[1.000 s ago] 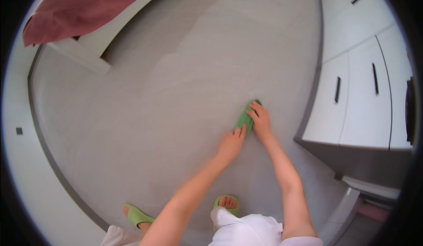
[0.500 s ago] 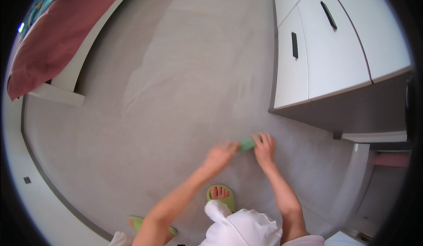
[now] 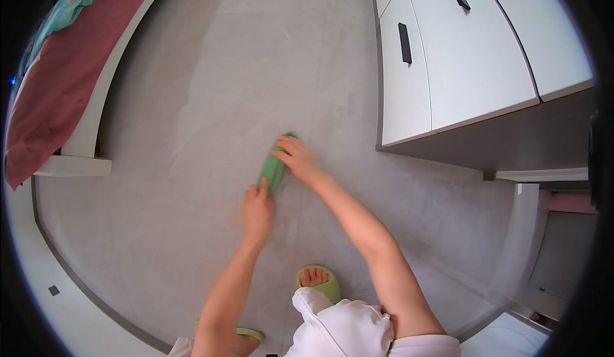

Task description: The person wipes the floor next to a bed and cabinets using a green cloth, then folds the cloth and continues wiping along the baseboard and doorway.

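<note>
A long, narrow green pad [image 3: 272, 170] lies slantwise between my hands, low over or on the grey floor; contact with the floor cannot be made out. It looks like a folded cloth, though its exact kind does not show clearly. My left hand [image 3: 258, 212] grips the near end, with the fingers on top of it. At the far end, my right hand [image 3: 299, 161] bends its fingers over the green surface. Both hands are slightly smeared by motion.
Green slippers [image 3: 327, 286] are on my feet at the lower edge. White cabinets [image 3: 480, 69] with black handles stand on the right. A bed with a dusty-pink cover [image 3: 77, 69] borders the left, and its white frame foot [image 3: 73, 166] juts out onto the floor.
Both hands have moved left and farther out with the green pad. It has turned from lying nearly crosswise to pointing away from me, my right hand now at its far end.
</note>
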Demonstrator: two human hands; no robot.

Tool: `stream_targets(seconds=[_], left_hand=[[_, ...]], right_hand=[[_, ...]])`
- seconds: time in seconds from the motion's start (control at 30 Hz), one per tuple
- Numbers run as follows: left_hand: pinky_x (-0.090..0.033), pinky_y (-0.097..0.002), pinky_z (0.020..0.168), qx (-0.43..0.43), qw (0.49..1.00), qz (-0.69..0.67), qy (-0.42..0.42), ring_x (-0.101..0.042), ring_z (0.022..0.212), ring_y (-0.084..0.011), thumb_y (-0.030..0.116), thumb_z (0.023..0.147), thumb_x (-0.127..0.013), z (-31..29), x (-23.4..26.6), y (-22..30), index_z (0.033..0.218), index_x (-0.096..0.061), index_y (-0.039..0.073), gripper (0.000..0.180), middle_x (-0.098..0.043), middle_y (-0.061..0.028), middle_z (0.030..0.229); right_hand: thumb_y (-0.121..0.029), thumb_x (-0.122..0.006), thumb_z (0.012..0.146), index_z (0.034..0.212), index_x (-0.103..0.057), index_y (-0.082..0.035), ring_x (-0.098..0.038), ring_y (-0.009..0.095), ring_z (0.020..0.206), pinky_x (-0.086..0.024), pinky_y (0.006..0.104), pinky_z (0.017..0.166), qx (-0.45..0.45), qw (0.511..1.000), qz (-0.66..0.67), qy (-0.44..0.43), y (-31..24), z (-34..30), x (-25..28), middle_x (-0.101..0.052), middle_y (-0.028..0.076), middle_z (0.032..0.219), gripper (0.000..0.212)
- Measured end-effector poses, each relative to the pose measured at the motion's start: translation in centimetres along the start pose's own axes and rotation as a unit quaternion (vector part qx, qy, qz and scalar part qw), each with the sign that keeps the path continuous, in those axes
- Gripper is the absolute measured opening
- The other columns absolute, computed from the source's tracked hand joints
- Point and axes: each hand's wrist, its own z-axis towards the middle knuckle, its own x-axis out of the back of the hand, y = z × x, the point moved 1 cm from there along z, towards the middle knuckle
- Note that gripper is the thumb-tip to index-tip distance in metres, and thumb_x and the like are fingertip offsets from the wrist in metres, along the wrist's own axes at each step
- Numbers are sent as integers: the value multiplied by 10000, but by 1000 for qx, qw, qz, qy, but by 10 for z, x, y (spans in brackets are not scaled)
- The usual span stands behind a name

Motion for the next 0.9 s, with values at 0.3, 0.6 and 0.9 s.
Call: stream_targets(seconds=[0.3, 0.6, 0.9], left_hand=[[-532, -359, 727, -187, 974, -35, -123, -591, 926, -235, 42, 809, -580, 12, -70, 160, 1273, -603, 85, 467, -556, -61, 957], [-450, -374, 957, -349, 937, -4, -18, -528, 1037, -258, 110, 798, -602, 12, -82, 166, 1158, -652, 58, 367, -562, -61, 1037], [-507, -365, 891, -322, 945, 0, -50, -572, 1043, -255, 143, 753, -613, 116, -25, 21, 1093, -697, 96, 353, -615, -57, 1061]], right_hand=[[13, -582, 793, 1145, -712, -173, -591, 230, 1207, -519, 371, 942, -146, 966, -210, -28, 66, -156, 169, -634, 32, 1218, 419], [-50, -638, 786, 1377, -553, -137, -544, 294, 1005, -520, 437, 819, -346, 889, -278, -112, -22, -223, 163, -515, 98, 1001, 604], [-86, -632, 764, 1412, -506, -110, -582, 274, 893, -556, 408, 676, -222, 946, -192, -135, -31, -77, 59, -506, 90, 951, 660]])
